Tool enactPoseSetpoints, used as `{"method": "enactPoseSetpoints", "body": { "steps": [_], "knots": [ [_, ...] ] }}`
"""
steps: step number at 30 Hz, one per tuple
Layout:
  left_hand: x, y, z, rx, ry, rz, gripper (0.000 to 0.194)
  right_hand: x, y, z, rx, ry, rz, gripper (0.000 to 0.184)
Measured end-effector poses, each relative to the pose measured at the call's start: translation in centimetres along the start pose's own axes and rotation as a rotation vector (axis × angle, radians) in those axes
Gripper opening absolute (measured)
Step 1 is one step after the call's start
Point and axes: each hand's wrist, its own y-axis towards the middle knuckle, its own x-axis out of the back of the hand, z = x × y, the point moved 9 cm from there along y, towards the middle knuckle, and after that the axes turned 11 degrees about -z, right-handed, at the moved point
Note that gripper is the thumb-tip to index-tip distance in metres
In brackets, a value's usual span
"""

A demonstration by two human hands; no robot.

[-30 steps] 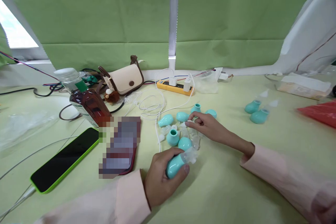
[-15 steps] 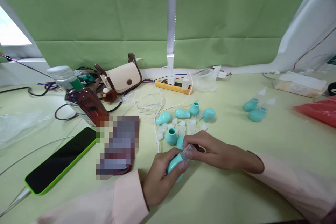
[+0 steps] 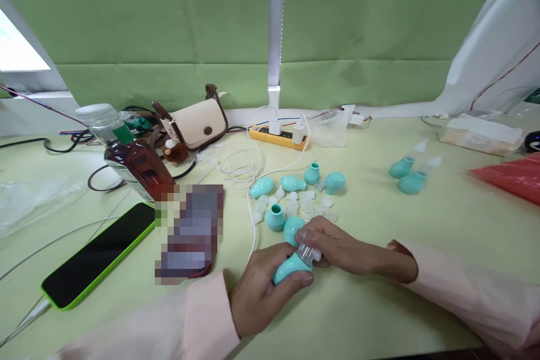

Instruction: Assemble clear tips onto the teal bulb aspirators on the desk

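My left hand (image 3: 256, 289) is wrapped round a teal rubber bulb (image 3: 289, 270) of a nasal aspirator, just above the table. A clear plastic nozzle (image 3: 305, 255) sits at the bulb's upper end. My right hand (image 3: 340, 248) pinches this nozzle from the right, its fingertips partly hidden. Behind the hands lie several loose teal bulbs, among them an upright one with an open neck (image 3: 275, 217). Small translucent plastic pieces (image 3: 292, 208) are scattered between them. To the right, two aspirators with pointed clear tips (image 3: 412, 182) lie together.
A green-edged phone (image 3: 99, 256) and a blurred-out phone (image 3: 192, 230) lie left of my hands. Beyond them are a bottle of dark liquid (image 3: 137, 160), a cream bag (image 3: 196, 124) and an orange power strip (image 3: 278, 139) with white cables. At far right is a red bag (image 3: 510, 179).
My right hand has come from the loose pieces towards me to the bulb in my left hand and now grips its nozzle. The bulb has tilted slightly.
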Motion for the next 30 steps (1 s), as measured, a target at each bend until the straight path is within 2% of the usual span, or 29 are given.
{"method": "enactPoseSetpoints", "body": {
  "steps": [3, 5, 7, 10, 13, 15, 18, 20, 22, 26, 30],
  "knots": [
    [-0.3, -0.3, -1.2, -0.096, -0.018, 0.065, 0.013, 0.7, 0.5, -0.6, -0.122, 0.192, -0.007, 0.038],
    [-0.4, -0.5, -1.9, -0.145, -0.052, 0.101, 0.013, 1.8, 0.9, -0.3, -0.139, 0.262, -0.027, 0.038],
    [0.0, -0.5, -2.5, -0.180, -0.091, 0.083, 0.014, 2.9, 1.1, 0.4, -0.147, 0.364, -0.042, 0.038],
    [1.7, -0.1, -2.9, -0.249, -0.027, -0.053, 0.017, 4.0, 1.1, 1.6, -0.134, 0.461, -0.070, 0.039],
    [4.2, 0.9, -3.1, -0.298, 0.184, -0.261, 0.024, 4.9, 0.8, 2.6, -0.110, 0.461, -0.142, 0.038],
    [6.0, 1.6, -3.6, -0.334, 0.231, -0.411, 0.029, 5.7, 0.7, 3.1, -0.092, 0.462, -0.206, 0.038],
    [7.6, 2.9, -4.0, -0.355, 0.276, -0.529, 0.027, 6.6, 0.7, 3.6, -0.050, 0.467, -0.275, 0.038],
    [7.3, 4.0, -3.7, -0.339, 0.319, -0.508, 0.024, 6.4, 0.8, 3.4, -0.053, 0.462, -0.265, 0.038],
    [6.3, 5.0, -2.9, -0.313, 0.330, -0.429, 0.023, 5.8, 0.9, 3.0, -0.086, 0.438, -0.220, 0.038],
    [4.4, 6.4, -0.4, -0.212, 0.428, -0.292, 0.021, 4.9, 1.2, 2.3, -0.117, 0.402, -0.153, 0.037],
    [4.3, 6.7, 0.5, -0.194, 0.451, -0.280, 0.023, 4.6, 1.4, 1.5, -0.149, 0.367, -0.129, 0.040]
  ]
}}
